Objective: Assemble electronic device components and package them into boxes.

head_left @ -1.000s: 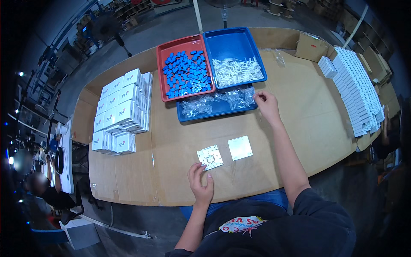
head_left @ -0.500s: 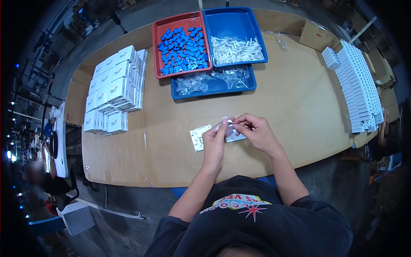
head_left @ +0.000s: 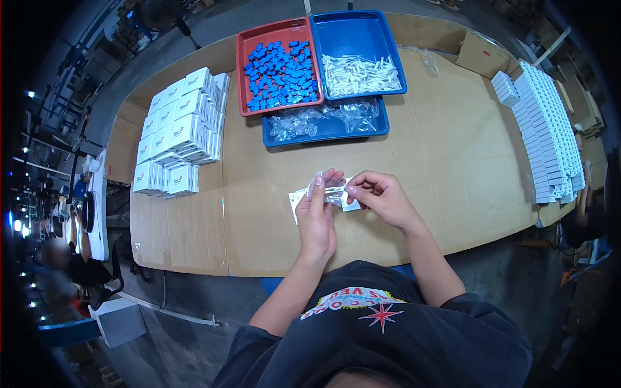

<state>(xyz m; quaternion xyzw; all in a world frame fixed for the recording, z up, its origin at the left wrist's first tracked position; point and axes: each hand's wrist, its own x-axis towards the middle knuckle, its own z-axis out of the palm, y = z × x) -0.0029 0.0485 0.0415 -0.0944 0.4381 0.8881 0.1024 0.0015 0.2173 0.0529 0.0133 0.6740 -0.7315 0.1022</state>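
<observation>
My left hand [head_left: 315,223] holds a small clear plastic bag [head_left: 333,195] between thumb and fingers, above the middle of the table. From the right, my right hand [head_left: 385,200] has thumb and forefinger pinched at the bag's edge. A slim white piece [head_left: 336,190] runs from those fingertips across the bag; whether it lies inside is hard to make out. Under the hands lies a flat white sheet or box [head_left: 295,199], partly covered by the left hand. A second white patch [head_left: 351,205] shows beneath the right fingers.
Beyond the hands stand a red tray [head_left: 243,71] of blue pieces, a blue tray [head_left: 359,39] of white sticks and a lower blue tray [head_left: 323,140] of clear bags. White boxes [head_left: 171,123] are stacked at left, more [head_left: 550,139] at right. Cardboard [head_left: 446,149] covers the table.
The hands have drawn slightly apart. My left hand has turned more open toward the right, so the bag and the slim white piece show more plainly. The whole view has shifted slightly.
</observation>
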